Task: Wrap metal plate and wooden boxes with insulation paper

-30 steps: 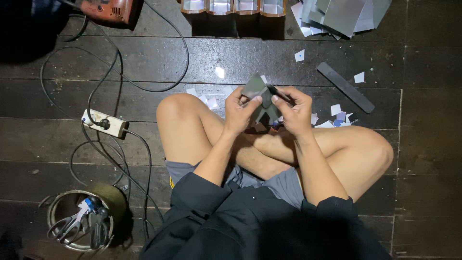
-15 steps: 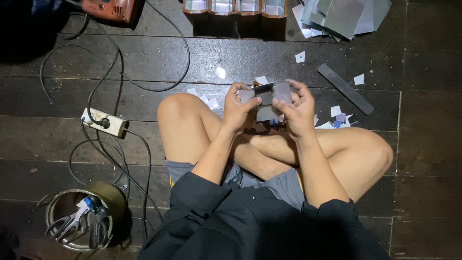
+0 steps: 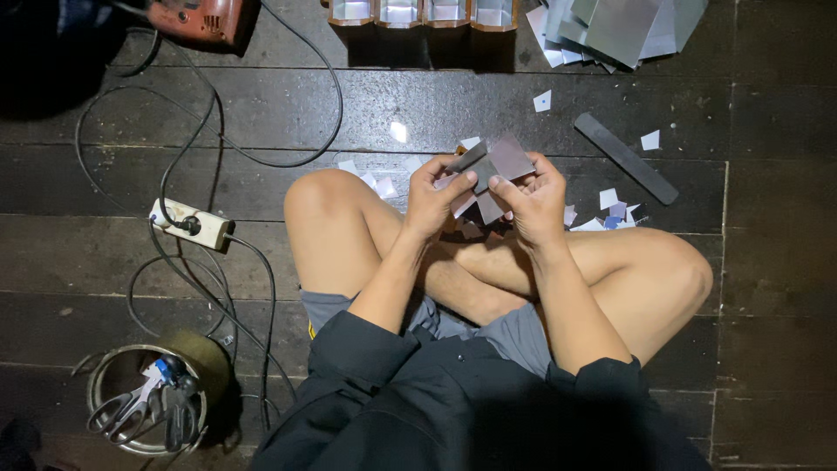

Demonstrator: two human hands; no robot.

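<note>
A person is sitting cross-legged on a dark plank floor, working a small grey sheet-metal piece just above the knees, in the upper centre of the frame. The left hand is gripping the piece's left side, fingers curled shut around a folded flap; the right hand is pinching its lower right part, thumb pressing on top and fingers closed underneath. Both hands are closed tight on the one piece, which is sitting tilted between them, clear of the floor.

Judging by the bent edges, the step in hand looks like folding or shaping the cut sheet by hand. The next move would call for a firm, even press along the fold line while the other hand is keeping the piece from twisting, with fingertips kept off the cut edges.

Around the hands, pale offcut scraps are lying scattered on the floor near the knees. A flat dark bar, perhaps a file or a ruler, is lying to the right of them. A stack of grey metal sheets is sitting at the upper right, a row of finished box-like pieces at the top centre, a power strip with cables at the left, and a tin of scissors at the lower left.
</note>
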